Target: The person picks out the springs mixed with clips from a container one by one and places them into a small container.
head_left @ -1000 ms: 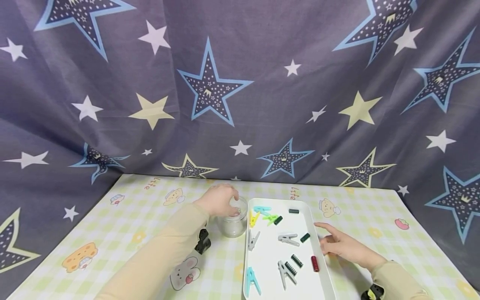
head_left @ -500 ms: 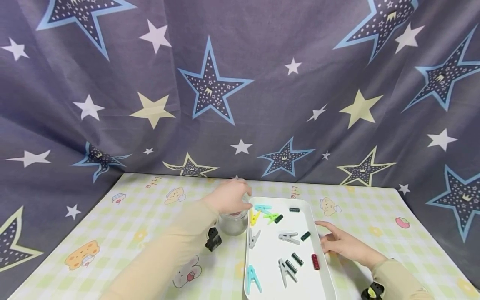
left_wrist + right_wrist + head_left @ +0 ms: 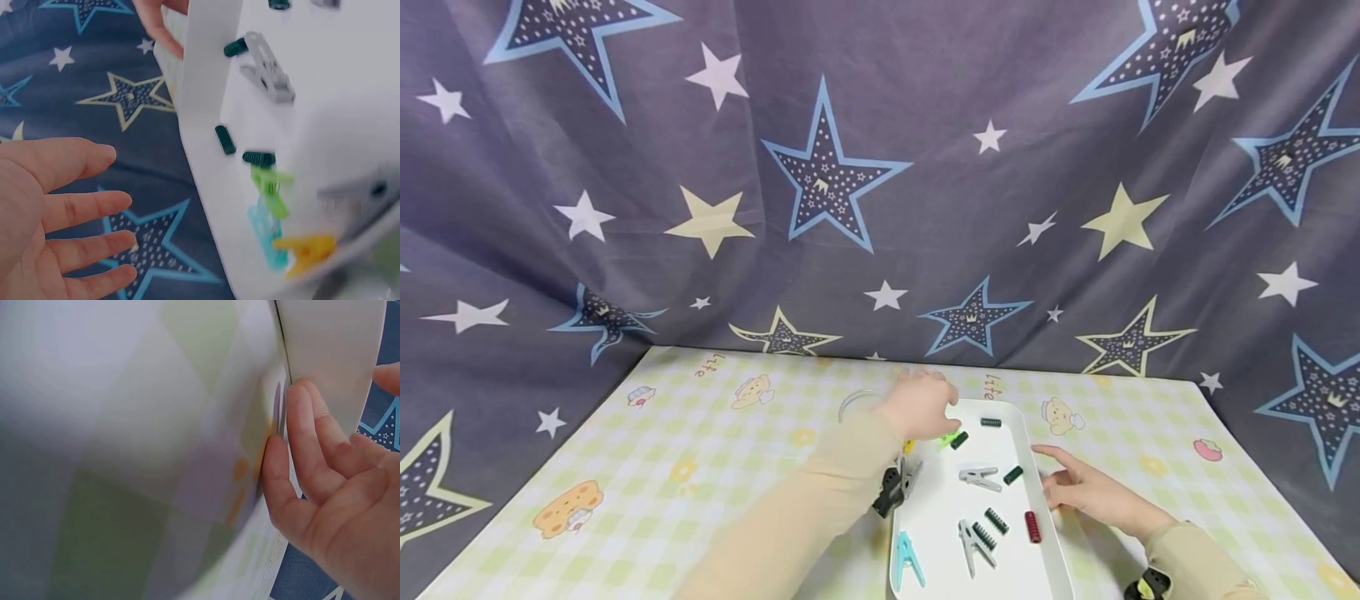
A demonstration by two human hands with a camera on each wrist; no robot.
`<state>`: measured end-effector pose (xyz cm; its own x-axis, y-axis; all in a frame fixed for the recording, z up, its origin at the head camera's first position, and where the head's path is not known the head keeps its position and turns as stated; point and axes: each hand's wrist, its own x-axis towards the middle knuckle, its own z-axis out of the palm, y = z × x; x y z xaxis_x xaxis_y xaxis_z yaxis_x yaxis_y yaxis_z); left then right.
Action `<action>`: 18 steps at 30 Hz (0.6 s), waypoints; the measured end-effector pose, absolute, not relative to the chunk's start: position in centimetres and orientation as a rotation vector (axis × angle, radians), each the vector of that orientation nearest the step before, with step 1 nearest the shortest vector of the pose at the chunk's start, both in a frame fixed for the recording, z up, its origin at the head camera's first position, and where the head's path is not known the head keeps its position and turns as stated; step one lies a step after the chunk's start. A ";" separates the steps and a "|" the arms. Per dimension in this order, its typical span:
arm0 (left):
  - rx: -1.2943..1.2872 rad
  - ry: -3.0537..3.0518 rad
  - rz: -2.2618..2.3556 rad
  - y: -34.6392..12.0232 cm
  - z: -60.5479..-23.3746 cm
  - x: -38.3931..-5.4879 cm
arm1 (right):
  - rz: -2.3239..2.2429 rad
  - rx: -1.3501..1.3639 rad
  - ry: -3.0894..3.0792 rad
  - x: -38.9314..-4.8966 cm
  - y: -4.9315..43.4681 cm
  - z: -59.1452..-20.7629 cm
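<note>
My left hand hovers above the far left part of the white tray. Its fingers are spread and relaxed with nothing between them, as the left wrist view shows. Beneath and near it lie a green clip, a yellow clip and a light blue clip. My right hand rests at the tray's right side, fingertips against its outer wall. In the tray also lie grey clips, a blue clip, several dark green ribbed cylinders and a red one.
A clear jar stands left of the tray, mostly hidden behind my left forearm. A checked cloth with cartoon prints covers the table. Behind it hangs a dark curtain with stars.
My left hand has moved right, from over the clear jar to above the tray. The right hand has stayed at the tray's side.
</note>
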<state>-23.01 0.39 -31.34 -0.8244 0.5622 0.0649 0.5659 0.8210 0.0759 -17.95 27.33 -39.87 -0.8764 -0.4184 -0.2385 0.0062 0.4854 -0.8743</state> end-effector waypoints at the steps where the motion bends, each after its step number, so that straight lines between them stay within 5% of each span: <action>1: -0.911 -2.967 -0.145 0.8 -31.6 -23.0 | -1.366 -0.342 2.313 -18.0 27.3 -39.9; 18: -0.817 -3.138 -0.194 3.7 -34.8 -24.2 | -1.396 -0.376 2.307 -17.9 27.4 -40.1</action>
<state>-24.23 3.71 -34.76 -0.8681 0.4909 -0.0735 0.4781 0.8668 0.1419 -17.93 27.42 -40.07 -0.8769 -0.4326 -0.2096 -0.0150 0.4604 -0.8876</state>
